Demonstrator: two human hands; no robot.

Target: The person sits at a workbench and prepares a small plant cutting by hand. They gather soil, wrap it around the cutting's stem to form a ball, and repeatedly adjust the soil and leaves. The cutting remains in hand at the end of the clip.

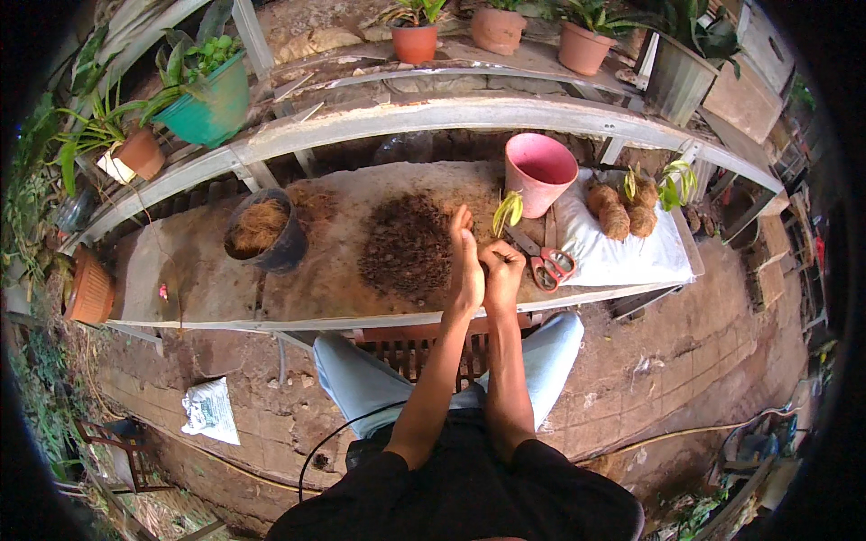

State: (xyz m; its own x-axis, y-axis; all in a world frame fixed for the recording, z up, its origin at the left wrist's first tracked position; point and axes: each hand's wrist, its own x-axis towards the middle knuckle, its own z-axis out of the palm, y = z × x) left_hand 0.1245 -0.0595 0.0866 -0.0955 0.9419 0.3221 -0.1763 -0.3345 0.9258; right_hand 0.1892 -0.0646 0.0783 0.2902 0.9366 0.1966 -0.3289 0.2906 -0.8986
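Note:
My left hand is held upright over the near edge of the table, fingers straight and palm turned to the right. Against it, my right hand is curled closed. Yellow-green leaves of a small seedling rise just above the right fist; its lower stem and roots are hidden by the hands. To the left lies a heap of dark potting mix. Orange-handled scissors rest close by on the right. Beyond the hands stands a pink pot.
Several seedlings with fibrous root balls lie on a white bag. A black pot holds brown coir fibre. Past the table, a rail runs before shelved plants. A white packet is on the floor.

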